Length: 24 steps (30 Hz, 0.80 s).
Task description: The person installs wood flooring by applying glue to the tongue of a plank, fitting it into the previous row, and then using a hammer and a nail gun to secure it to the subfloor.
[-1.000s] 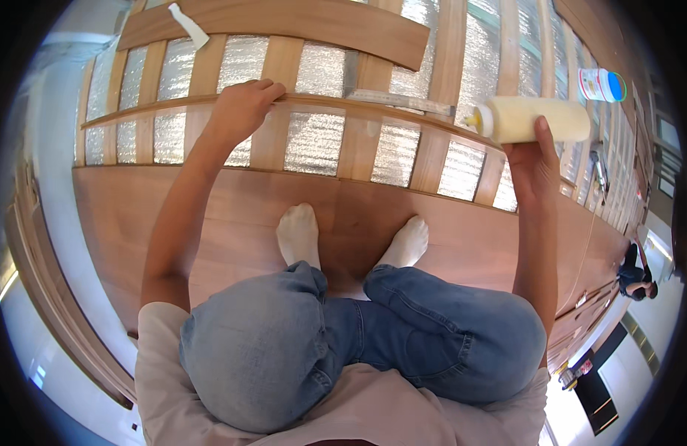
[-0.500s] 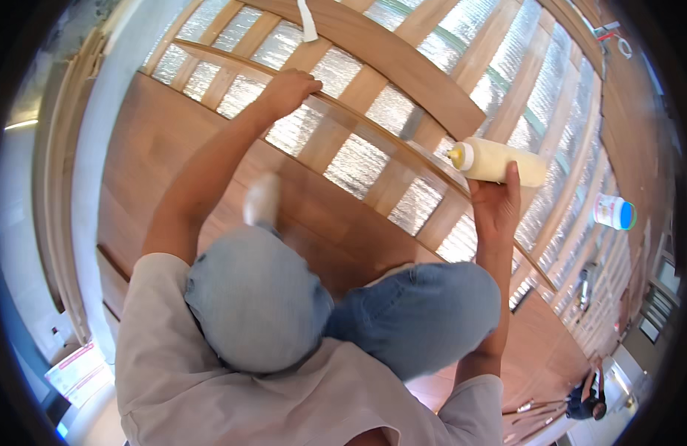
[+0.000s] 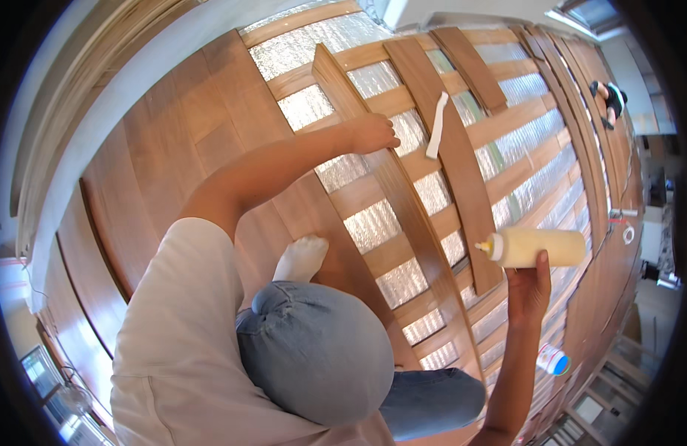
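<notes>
Glue bottle (image 3: 540,247) lies on its side in the grip of the right hand (image 3: 529,288), long axis roughly level across the view, nozzle pointing to the person's left. Fingers wrap the underside of the body near its middle, thumb up against the side; a firm clench on the bottle. Bottle body pale cream, cylindrical, smooth; cap yellowish with a short cone tip. No label readable.

Just off the nozzle tip, and below it, lies a dark loose floor plank (image 3: 451,149), running away from the grip up toward the far side. Nozzle hovers above the near end of that plank; contact cannot be told.

Left hand (image 3: 371,134), well apart from the bottle across the slats, rests palm down with fingers curled on a long light wooden batten (image 3: 403,215). It grasps nothing, only pressing on the wood.

White flat spreader (image 3: 437,125) lies on the loose plank, just beside the left hand's fingertips, not touching.

Silver foil underlay (image 3: 373,223) shows between the battens beneath both hands.
</notes>
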{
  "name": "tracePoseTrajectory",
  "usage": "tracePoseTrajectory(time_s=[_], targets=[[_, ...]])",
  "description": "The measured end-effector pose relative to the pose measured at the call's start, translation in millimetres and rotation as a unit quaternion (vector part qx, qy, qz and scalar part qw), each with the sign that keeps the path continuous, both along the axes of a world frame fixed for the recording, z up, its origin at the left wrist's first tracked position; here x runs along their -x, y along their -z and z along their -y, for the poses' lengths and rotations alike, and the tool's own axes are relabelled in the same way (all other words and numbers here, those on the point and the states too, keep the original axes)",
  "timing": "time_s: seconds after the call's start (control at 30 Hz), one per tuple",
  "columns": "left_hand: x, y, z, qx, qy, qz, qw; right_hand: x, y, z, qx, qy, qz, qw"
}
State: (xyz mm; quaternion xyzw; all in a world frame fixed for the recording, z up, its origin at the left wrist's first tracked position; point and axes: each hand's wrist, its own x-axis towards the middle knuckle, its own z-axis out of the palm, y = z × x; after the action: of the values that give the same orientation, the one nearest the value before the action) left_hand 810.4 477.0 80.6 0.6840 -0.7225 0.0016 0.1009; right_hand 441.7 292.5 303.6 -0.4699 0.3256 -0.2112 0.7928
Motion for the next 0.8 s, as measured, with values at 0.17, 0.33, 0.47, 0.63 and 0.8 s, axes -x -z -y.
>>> tracePoseTrajectory(time_s=[0.17,0.33,0.47,0.63,0.8], targets=[[-115.0,5.2,-27.8,0.002,-0.082,0.023,0.996,-138.5,19.4,-32.3,-0.031,-0.046,0.053,0.997],[-218.8,-1.3,-55.4,0.024,-0.165,0.034,0.985,-252.2,55.4,-67.9,0.01,-0.059,0.063,0.996],[-245.6,-2.8,-63.2,-0.027,-0.145,0.049,0.988,-316.2,79.6,-85.8,-0.055,-0.059,0.113,0.99],[-248.0,2.6,-62.2,-0.038,-0.183,-0.096,0.978,-375.8,106.0,-98.5,0.002,-0.057,0.116,0.992],[-250.6,4.0,-66.5,-0.039,-0.195,-0.143,0.97,-417.1,138.1,-116.9,0.069,0.033,0.086,0.993]])
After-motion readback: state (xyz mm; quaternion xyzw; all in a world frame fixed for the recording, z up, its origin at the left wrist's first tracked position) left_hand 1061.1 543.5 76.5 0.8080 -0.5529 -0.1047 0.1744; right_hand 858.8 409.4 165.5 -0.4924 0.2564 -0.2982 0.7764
